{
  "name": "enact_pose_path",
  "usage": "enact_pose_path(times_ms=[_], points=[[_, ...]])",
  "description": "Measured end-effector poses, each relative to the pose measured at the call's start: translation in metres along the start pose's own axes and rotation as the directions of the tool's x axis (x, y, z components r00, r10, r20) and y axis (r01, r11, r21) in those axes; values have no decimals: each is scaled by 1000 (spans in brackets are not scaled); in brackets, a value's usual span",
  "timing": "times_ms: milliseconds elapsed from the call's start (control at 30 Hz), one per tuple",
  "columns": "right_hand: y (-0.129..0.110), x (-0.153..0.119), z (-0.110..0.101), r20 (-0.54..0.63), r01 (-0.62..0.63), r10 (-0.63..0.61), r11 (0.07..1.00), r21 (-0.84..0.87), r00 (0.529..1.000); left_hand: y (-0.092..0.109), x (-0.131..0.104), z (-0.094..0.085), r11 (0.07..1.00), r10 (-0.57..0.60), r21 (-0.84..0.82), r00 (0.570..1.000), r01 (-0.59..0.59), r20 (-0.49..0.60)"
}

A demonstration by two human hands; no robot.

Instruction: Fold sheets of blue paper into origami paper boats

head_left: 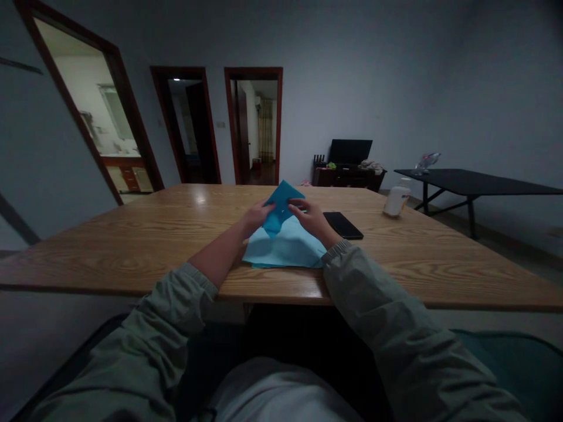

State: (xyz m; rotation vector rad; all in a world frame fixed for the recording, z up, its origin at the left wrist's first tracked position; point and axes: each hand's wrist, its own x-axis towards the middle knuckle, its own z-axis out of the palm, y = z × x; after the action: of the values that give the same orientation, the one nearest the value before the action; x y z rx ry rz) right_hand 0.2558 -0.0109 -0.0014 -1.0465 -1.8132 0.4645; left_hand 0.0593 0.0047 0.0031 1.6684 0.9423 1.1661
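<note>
Over the near part of a broad wood-grain tabletop (202,205), head view: a small folded bright-blue paper-like piece (280,202) is held up b/w two bare hands, approx. mid-view. The left hand (255,215) has its fingers pinched on the piece's left edge; the right hand (311,217) has its fingers bent & closed on the right side, though thumb placement there is unclear. Key relation: the piece lies directly b/w both sets of fingers, touching each, so neither hand is nearer. Its long axis runs roughly up-down, top corner leaning a bit right, lower tip twd. the tabletop's front edge. Below it in view, flat pale-blue thin sheets (288,246) lie on the tabletop; the tip overlaps them in view, but can't tell if it touches. Just past the right wrist: a flat black rectangular device (343,225). Farther right, nr. the tabletop's edge, stands a white plastic bottle (396,200). Bkgd. right: a separate black table (484,180).
</note>
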Motion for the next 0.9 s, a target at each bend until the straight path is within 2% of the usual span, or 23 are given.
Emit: enact_pose_path(times_ms=[67, 133, 233, 300, 400, 500, 567, 633, 700, 800, 900], points=[[7, 2, -10, -145, 82, -109, 980, -180, 983, 1, -1, -9, 981, -135, -136, 989, 141, 58], [14, 3, -18, -192, 105, -156, 962, -254, 969, 2, -3, -16, 945, -224, -213, 966, 247, 126], [26, 7, -24, -93, 57, -73, 985, -162, 993, 1, -6, -24, 916, -286, -220, 932, 335, 224], [36, 9, -23, 12, -24, 26, 994, -106, 1000, -3, -5, -28, 926, -285, -173, 921, 336, 265], [50, 8, -21, 117, -160, 186, 966, -203, 976, -13, -2, -35, 965, -259, 18, 932, 263, 252], [58, 3, -20, 173, -191, 286, 885, -424, 942, -24, -2, -45, 926, -187, 358, 968, 117, 168], [58, -1, -19, 203, -162, 316, 824, -542, 927, -27, -7, -52, 859, -138, 512, 956, -13, 257], [56, -3, -18, 230, -130, 329, 785, -606, 916, -27, -16, -56, 806, -138, 581, 916, -117, 376], [53, -4, -17, 246, -104, 329, 763, -638, 912, -24, -24, -57, 772, -129, 611, 898, -175, 421], [47, -4, -20, 256, -74, 307, 761, -645, 916, -21, -30, -54, 734, -128, 652, 904, -190, 407], [40, -6, -28, 299, -19, 219, 835, -550, 929, -24, -28, -52, 694, -125, 694, 917, -192, 379]])
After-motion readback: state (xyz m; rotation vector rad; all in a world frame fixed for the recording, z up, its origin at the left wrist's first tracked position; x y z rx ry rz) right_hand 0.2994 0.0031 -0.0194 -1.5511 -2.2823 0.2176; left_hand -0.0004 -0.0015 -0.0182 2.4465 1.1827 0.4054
